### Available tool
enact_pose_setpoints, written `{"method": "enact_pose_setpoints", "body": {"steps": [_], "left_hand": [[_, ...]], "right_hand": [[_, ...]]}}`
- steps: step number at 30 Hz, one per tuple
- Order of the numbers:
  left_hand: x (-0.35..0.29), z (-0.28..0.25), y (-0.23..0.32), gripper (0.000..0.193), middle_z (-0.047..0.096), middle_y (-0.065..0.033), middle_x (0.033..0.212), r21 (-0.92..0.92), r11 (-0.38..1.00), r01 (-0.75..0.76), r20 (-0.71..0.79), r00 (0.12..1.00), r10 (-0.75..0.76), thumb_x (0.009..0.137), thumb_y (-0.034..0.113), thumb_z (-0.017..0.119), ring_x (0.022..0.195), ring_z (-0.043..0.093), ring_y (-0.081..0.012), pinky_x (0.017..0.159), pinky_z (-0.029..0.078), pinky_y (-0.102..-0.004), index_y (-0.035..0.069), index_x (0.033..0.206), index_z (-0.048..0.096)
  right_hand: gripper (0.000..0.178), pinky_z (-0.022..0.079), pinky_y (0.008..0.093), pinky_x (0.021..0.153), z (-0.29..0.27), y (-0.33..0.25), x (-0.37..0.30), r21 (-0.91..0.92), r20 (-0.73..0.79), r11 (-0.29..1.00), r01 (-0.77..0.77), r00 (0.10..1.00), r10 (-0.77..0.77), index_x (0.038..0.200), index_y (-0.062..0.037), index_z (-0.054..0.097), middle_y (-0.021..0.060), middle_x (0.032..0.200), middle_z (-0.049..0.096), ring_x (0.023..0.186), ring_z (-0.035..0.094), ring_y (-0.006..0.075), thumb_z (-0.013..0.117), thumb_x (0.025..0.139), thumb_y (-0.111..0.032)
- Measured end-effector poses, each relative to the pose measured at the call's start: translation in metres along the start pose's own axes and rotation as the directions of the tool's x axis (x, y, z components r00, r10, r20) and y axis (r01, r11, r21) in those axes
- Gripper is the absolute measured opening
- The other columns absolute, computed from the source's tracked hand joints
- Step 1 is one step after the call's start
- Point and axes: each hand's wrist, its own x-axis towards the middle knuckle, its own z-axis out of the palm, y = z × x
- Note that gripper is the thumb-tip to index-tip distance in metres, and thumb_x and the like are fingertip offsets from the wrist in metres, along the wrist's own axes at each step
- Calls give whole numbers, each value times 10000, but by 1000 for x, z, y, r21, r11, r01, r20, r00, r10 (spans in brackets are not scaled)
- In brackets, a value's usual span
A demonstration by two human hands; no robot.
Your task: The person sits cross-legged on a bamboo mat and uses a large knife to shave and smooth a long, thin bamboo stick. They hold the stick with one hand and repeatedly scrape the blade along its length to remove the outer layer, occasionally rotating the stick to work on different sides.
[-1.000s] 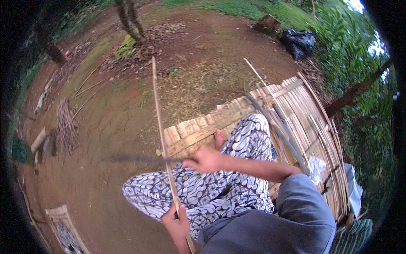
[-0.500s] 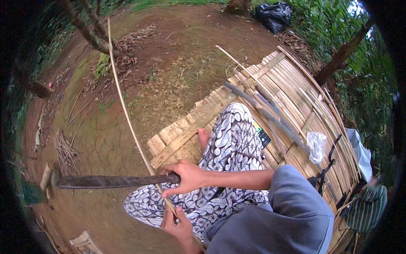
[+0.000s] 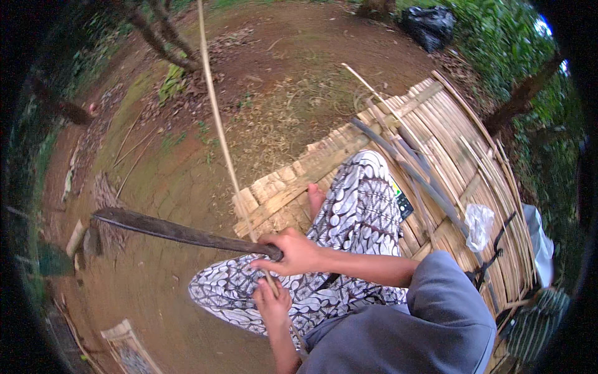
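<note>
My right hand [image 3: 293, 252] is closed round the handle of a machete [image 3: 180, 234]. Its long dark blade points left over the ground. Below it, my left hand [image 3: 273, 305] pinches the near end of a long, thin pale strip [image 3: 219, 131], which looks like split bamboo or cane. The strip passes beneath the machete near the handle and stretches away past the top of the picture. My right thumb lies near the strip; whether it presses on it I cannot tell. Both hands are above my lap, over patterned black-and-white cloth [image 3: 230, 290].
At right, a bamboo-slat platform [image 3: 436, 118] carries dark poles [image 3: 414, 174], pale strips and a clear plastic bag [image 3: 479, 227]. A striped garment [image 3: 537, 324] shows at lower right. Shavings [image 3: 293, 112] litter the earth; a black bag [image 3: 428, 28] stands farther off.
The view has shifted, moving the scene rightward. The machete's tip has risen relative to its handle. My left hand is closer to my right, and the strip's far end has swung up and right.
</note>
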Motion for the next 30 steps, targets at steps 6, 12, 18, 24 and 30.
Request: {"method": "enact_pose_setpoints", "body": {"steps": [6, 12, 18, 24, 30], "left_hand": [[8, 7, 4, 301, 404, 15, 546, 64, 988, -140, -114, 983, 147, 977, 281, 423, 405, 349, -54, 363, 237, -201, 60, 776, 460], [16, -10, -14, 248, 401, 25, 584, 23, 993, -117, 14, 993, 116, 971, 280, 442, 438, 355, -47, 365, 246, -195, 84, 825, 485], [10, -7, -8, 291, 397, 23, 562, -233, 973, 6, 76, 997, 12, 967, 293, 419, 390, 278, -56, 353, 175, -227, 85, 778, 491], [15, -5, -12, 323, 350, 43, 533, -203, 976, 74, 135, 990, -47, 980, 272, 395, 412, 291, -45, 373, 179, -218, 65, 740, 463], [10, -11, -2, 403, 271, 50, 455, -281, 956, 86, 112, 992, -56, 986, 369, 352, 339, 226, -61, 330, 157, -237, 81, 722, 452]], "right_hand": [[511, 441, 393, 460, -23, 1, -21, -426, 235, 890, 163, 970, -66, 787, -44, 624, 114, 488, 531, 458, 579, 294, 650, 734, -552], [566, 470, 405, 523, -40, 20, -23, -532, 415, 769, 354, 901, -126, 753, -66, 652, 126, 555, 576, 496, 599, 309, 579, 736, -627], [503, 451, 424, 688, -52, 43, -15, -572, 338, 749, 334, 928, -156, 728, -60, 639, 127, 575, 586, 579, 606, 322, 622, 709, -562], [474, 444, 408, 645, -44, 5, -2, -583, 483, 686, 436, 865, -139, 682, -66, 629, 98, 540, 572, 543, 590, 310, 622, 739, -537], [503, 496, 419, 540, -64, 25, 22, -638, 304, 768, 61, 936, 179, 784, -8, 665, 221, 585, 571, 532, 599, 364, 610, 783, -508]]}}
